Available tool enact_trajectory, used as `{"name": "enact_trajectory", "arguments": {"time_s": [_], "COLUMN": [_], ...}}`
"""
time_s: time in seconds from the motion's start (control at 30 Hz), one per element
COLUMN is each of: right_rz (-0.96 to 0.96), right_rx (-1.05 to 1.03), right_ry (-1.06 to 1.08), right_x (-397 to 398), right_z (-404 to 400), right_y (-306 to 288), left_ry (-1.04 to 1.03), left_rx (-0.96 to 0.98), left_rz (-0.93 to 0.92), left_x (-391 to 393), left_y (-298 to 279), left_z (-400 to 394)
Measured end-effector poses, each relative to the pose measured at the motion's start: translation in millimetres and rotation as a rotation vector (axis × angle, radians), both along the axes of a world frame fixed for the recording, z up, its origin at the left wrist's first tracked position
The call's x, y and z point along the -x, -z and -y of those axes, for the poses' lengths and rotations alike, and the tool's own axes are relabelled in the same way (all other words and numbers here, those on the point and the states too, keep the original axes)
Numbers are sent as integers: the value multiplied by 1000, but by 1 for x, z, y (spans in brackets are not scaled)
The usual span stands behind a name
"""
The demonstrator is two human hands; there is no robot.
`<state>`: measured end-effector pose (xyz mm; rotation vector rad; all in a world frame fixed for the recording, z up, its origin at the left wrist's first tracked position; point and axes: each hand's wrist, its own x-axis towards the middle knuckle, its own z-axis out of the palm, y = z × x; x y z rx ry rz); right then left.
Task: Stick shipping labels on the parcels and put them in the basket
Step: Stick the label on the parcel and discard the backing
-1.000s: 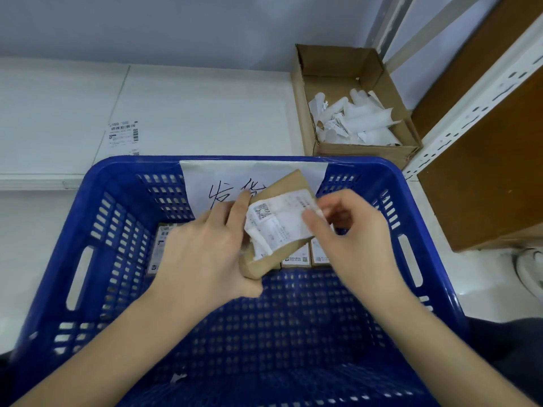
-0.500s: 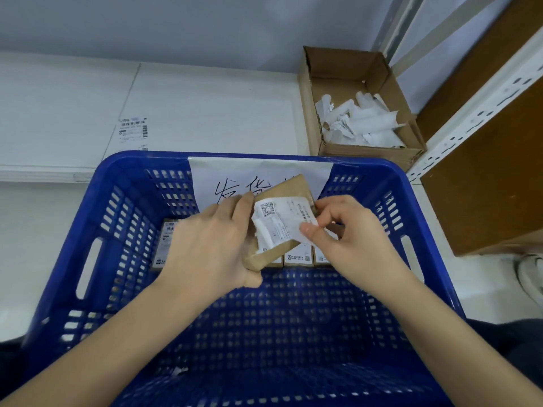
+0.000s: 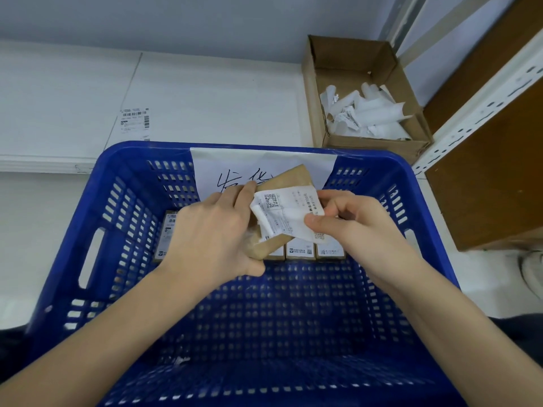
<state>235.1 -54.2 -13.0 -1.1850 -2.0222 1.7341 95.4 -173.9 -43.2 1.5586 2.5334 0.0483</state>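
**Label meets parcel above a blue basket**

A person's left hand (image 3: 214, 230) grips a small brown parcel (image 3: 286, 183) from its left side, fingers curled over the top edge and thumb under the lower corner, holding it tilted above the blue basket (image 3: 123, 218). The right hand (image 3: 352, 227) pinches the lower right corner of a white shipping label (image 3: 286, 214) between thumb and curled fingers; the label lies crumpled across the parcel's face, its left part wrinkled and not lying flat.

Directly beneath both hands, a row of labelled parcels (image 3: 299, 251) stands against the far wall of the basket, with another one (image 3: 170, 227) just left of the left hand's knuckles. Beyond the hands, a white paper sign (image 3: 211, 168) with handwritten characters hangs over the basket's far rim, partly hidden by the held parcel. Toward the wrists and forearms the perforated basket floor is bare, and the basket's side walls rise on either side of the arms.

Past the right hand and further right, an open cardboard box (image 3: 320, 83) holds curled white backing strips (image 3: 373, 110). A metal shelf upright (image 3: 476, 113) with a brown panel stands to the right of that hand. Beyond the left hand, a loose label (image 3: 135, 120) lies on the white table (image 3: 220, 98).
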Motion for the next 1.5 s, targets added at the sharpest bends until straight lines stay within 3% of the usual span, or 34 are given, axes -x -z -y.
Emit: {"name": "enact_trajectory", "arguments": {"time_s": [0.3,0.43,0.53,0.8,0.9,1.0,1.13,1.2,1.33,1.5], "right_rz": [-64,-124,-109,-106,-175,-256,-278,-315,-301,-228], "right_rx": [139,242,75,-143,-304,-598,-1360,-1591,-1712,-1640], "right_ry": [-70,8,-9,71,110,116,3,-56,-157,-269], "right_x": [1,-4,-5,-3,-1,-1,-2,0,4,6], "right_z": [-6,-14,-12,-17,-15,-11,-14,-14,1,12], "right_y": [-8,-17,-23,-12,-11,-7,11,20,32,37], "left_ry": [-30,-50,-41,-46,-36,-55,-47,-47,-64,-47], "left_rx": [-46,-41,-107,-90,-137,-88,-68,-94,-159,-190], "left_rz": [-13,2,-17,-37,-29,8,29,33,47,69], "left_x": [6,12,6,7,4,5,4,3,0,-2], "left_y": [-1,-3,-11,-14,-14,-12,-13,-14,-20,-24], "left_z": [0,4,3,3,4,5,5,6,7,9]}}
